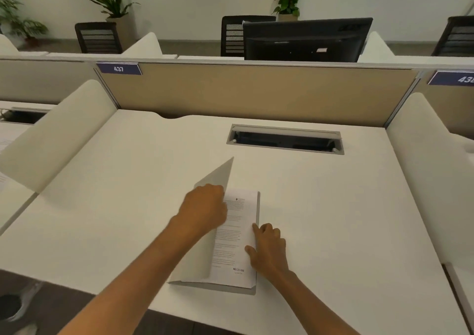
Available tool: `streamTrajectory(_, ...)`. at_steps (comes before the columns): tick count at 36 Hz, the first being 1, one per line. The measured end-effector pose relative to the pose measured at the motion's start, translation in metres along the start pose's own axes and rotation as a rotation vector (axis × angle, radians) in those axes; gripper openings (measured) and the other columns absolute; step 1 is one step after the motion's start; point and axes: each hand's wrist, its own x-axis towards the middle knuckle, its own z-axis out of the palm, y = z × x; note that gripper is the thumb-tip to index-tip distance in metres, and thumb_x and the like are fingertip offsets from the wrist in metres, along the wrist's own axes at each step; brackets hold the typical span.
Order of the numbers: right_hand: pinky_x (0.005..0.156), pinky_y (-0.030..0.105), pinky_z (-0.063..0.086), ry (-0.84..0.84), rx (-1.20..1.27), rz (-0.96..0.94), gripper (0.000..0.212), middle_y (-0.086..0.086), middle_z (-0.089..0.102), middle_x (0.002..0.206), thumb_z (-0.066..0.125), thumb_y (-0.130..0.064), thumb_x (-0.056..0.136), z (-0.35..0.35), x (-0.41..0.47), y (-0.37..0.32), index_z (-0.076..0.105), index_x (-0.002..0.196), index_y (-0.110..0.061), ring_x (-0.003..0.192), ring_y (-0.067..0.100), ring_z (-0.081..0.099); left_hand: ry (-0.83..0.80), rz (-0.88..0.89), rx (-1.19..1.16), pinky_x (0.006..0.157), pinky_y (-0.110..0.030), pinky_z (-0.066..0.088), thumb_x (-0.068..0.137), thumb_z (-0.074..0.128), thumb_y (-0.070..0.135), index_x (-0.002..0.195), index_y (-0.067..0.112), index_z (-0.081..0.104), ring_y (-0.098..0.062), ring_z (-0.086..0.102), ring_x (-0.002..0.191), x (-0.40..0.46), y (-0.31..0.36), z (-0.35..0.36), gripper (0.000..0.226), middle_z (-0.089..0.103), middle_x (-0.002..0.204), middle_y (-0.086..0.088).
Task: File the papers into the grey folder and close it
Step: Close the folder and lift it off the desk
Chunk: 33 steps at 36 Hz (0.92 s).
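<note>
Papers (234,234) are already in the grey folder (195,265), near the desk's (102,206) front edge. Our left hand (205,207) grips the raised front cover (218,178), half swung over; our right hand (269,250) presses loosely curled fingers on the sheets' right edge. Only closing remains, we reckon. Plenty of open desk all around.
</note>
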Motion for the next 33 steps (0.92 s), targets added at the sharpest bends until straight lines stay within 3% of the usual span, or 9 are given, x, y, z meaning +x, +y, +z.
streamTrajectory(6, 0.111, 0.040, 0.033, -0.013, 0.034, -0.049, 0.070, -0.003, 0.043, 0.146, 0.059, -0.057, 0.094, 0.002, -0.008, 0.011, 0.035, 0.154, -0.030, 0.131, 0.022, 0.039, -0.051, 0.031, 0.123, 0.063, -0.026, 0.043, 0.096, 0.058, 0.019, 0.107, 0.014, 0.069, -0.018, 0.064, 0.074, 0.010, 0.049, 0.035, 0.016, 0.072, 0.095, -0.002)
streamTrajectory(10, 0.115, 0.043, 0.030, -0.024, 0.011, -0.082, 0.070, -0.006, 0.039, 0.153, 0.057, -0.061, 0.093, 0.007, -0.014, 0.018, 0.034, 0.153, -0.033, 0.137, 0.023, 0.037, -0.114, 0.040, 0.246, 0.064, -0.025, 0.047, 0.095, 0.063, 0.019, 0.109, 0.013, 0.069, -0.016, 0.058, 0.069, 0.014, 0.074, 0.054, 0.016, 0.060, 0.082, 0.001)
streamTrajectory(13, 0.117, 0.046, 0.027, -0.020, 0.005, -0.102, 0.070, -0.007, 0.037, 0.157, 0.056, -0.061, 0.091, 0.008, -0.020, 0.024, 0.035, 0.151, -0.033, 0.142, 0.024, 0.034, -0.109, 0.032, 0.283, 0.072, -0.026, 0.056, 0.094, 0.066, 0.018, 0.112, 0.012, 0.067, -0.019, 0.071, 0.083, 0.015, 0.087, 0.067, 0.019, 0.067, 0.099, -0.003)
streamTrajectory(18, 0.125, 0.053, 0.014, -0.052, -0.022, -0.135, 0.073, -0.003, 0.022, 0.169, 0.051, -0.059, 0.096, 0.008, -0.031, 0.034, 0.026, 0.159, -0.032, 0.155, 0.029, 0.018, -0.081, 0.019, 0.277, 0.080, -0.026, 0.058, 0.095, 0.069, 0.025, 0.124, 0.011, 0.060, -0.020, 0.073, 0.097, 0.018, 0.100, 0.087, 0.034, 0.063, 0.118, -0.007)
streamTrajectory(25, 0.125, 0.053, 0.007, -0.084, -0.038, -0.138, 0.076, 0.003, 0.012, 0.173, 0.050, -0.055, 0.098, 0.008, -0.036, 0.049, 0.023, 0.162, -0.025, 0.159, 0.031, 0.009, -0.043, 0.045, 0.288, 0.084, -0.028, 0.057, 0.095, 0.066, 0.037, 0.129, 0.013, 0.051, -0.019, 0.065, 0.106, 0.021, 0.101, 0.115, 0.045, 0.057, 0.125, -0.007)
streamTrajectory(33, 0.123, 0.044, 0.013, -0.031, 0.018, -0.133, 0.064, 0.000, 0.024, 0.169, 0.050, -0.019, 0.100, 0.004, -0.041, 0.056, 0.030, 0.160, -0.027, 0.156, 0.025, 0.018, -0.045, 0.060, 0.310, 0.104, -0.039, 0.048, 0.096, 0.055, 0.061, 0.159, 0.008, 0.022, -0.032, 0.047, 0.137, 0.026, 0.084, 0.151, 0.089, 0.028, 0.163, -0.021)
